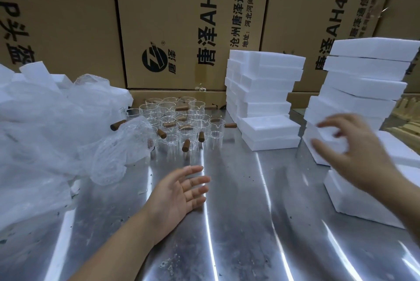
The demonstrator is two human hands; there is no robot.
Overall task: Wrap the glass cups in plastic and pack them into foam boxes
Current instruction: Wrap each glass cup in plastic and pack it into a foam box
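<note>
I see the glass cups (181, 121) standing upright in a tight cluster: clear, spouted, each with a brown wooden side handle. Left of the cups, a crumpled heap of clear plastic (45, 126) reaches the cluster's edge. Right of the cups stand white foam boxes (263, 89) in an uneven stack, and farther right is a taller stack (363, 76).

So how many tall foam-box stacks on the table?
2. Centre stack stands at the back, right of the glass cups; right stack rises behind the right hand. Shorter piles lie in front; the hand may hide more.
</note>
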